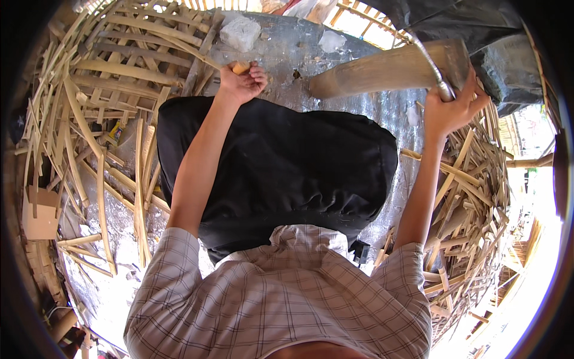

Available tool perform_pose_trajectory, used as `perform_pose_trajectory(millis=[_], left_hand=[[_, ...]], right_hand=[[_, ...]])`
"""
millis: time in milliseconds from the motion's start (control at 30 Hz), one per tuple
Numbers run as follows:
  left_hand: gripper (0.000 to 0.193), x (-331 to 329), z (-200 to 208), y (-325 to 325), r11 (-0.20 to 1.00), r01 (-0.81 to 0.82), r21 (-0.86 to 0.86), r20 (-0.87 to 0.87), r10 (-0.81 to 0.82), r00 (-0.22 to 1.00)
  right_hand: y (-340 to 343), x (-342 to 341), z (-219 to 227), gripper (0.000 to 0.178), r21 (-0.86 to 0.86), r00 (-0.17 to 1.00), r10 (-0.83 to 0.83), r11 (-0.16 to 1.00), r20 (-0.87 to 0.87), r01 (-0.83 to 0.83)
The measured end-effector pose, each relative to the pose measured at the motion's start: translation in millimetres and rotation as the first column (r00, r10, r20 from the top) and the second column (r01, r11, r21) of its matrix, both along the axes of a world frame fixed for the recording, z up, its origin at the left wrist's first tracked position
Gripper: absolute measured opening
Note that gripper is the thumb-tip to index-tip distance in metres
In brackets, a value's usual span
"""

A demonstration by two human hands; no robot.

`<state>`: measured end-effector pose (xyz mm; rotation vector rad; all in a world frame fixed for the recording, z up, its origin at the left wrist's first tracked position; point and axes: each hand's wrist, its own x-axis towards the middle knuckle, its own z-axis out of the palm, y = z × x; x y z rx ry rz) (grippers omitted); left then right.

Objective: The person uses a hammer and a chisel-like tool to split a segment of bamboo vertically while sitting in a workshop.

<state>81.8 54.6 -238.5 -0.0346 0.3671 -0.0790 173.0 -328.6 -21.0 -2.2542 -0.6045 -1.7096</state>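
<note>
My left hand [243,84], palm turned up, has its fingers curled round a piece of bamboo [241,67], whose cut end shows in the palm. A thin strip runs from that hand to the upper left. My right hand [449,110] grips the handle of a curved, narrow-bladed tool, perhaps a sickle [427,57]. Its blade rises up and to the left, crossing in front of a thick wooden log [376,73]. The fingers of my right hand are beside the log's right end; whether they touch it I cannot tell.
Black cloth [275,155] covers my lap. A lattice of bamboo strips [131,66] stands at left, with loose strips below it. Split bamboo [466,221] is heaped at right. A cardboard box [40,214] is far left. Black plastic sheeting [472,18] hangs at upper right.
</note>
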Motion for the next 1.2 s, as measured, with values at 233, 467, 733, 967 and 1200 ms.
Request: perform_pose_trajectory(millis=[233,467,733,967,1200], left_hand=[[0.023,-1,-1,7,0.984,0.139,0.108,0.322,-0.167,0.932],[0.013,-26,58,-22,0.874,0.217,0.434,0.537,-0.444,0.717],[0.019,-42,63,-23,0.744,0.169,0.646,0.501,-0.581,0.642],[0.020,-46,75,-30,0.645,0.033,0.763,0.532,-0.656,0.535],[0.007,-45,71,-25,0.441,-0.122,0.889,0.354,-0.493,0.795]], right_hand=[[57,-12,11,0.056,0.203,0.823,0.557,0.823,-0.111,-0.530],[104,-21,15,0.056,0.250,0.684,0.713,0.698,-0.155,-0.671],[130,-35,12,0.056,0.316,0.622,0.770,0.631,-0.141,-0.709],[130,-46,9,0.060,0.388,0.577,0.809,0.571,-0.114,-0.724],[115,-101,5,0.072,0.474,0.685,0.693,0.692,-0.224,-0.545]])
